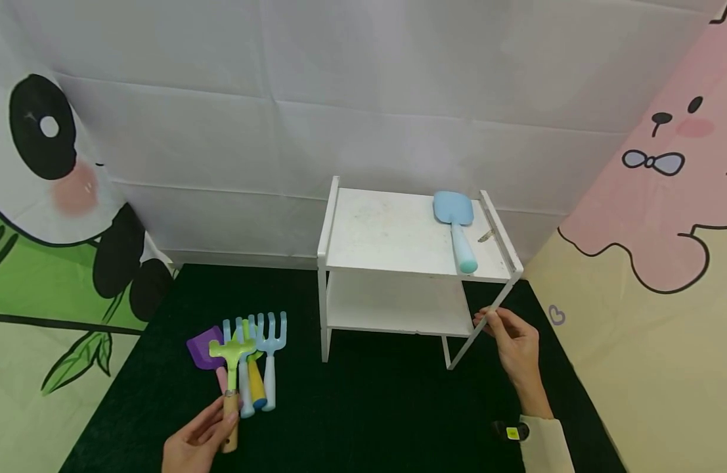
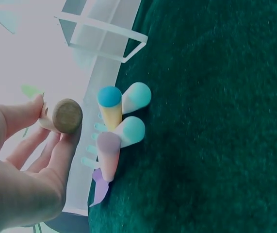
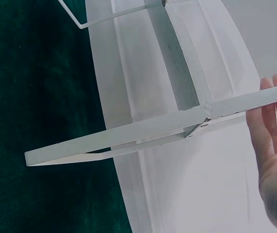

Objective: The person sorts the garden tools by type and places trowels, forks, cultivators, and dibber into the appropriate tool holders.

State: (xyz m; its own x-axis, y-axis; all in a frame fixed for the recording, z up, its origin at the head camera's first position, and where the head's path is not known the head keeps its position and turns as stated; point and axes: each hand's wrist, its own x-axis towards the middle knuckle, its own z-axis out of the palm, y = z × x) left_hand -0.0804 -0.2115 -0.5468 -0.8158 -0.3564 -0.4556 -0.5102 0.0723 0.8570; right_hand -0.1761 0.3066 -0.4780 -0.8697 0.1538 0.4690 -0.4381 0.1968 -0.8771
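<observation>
My left hand (image 1: 193, 439) pinches the wooden handle of a light green toy garden tool (image 1: 232, 358) with a pronged head. In the left wrist view the handle's round wooden end (image 2: 67, 116) shows between thumb and fingers. Just beyond it lie a purple shovel (image 1: 205, 348), two pale blue forks, one being the right-hand fork (image 1: 271, 358), and a yellow-handled tool (image 1: 256, 381) whose green head is partly hidden. On the right, my right hand (image 1: 515, 345) holds the front leg of a white two-tier shelf (image 1: 393, 230), fingers behind the bar. A blue shovel (image 1: 454, 217) lies on its top board.
Dark green cloth (image 1: 363, 407) covers the table. A white sheet (image 1: 363, 118) hangs behind the shelf, and printed cartoon panels stand at both sides. The shelf's lower board (image 1: 393, 302) sits above the cloth on thin legs.
</observation>
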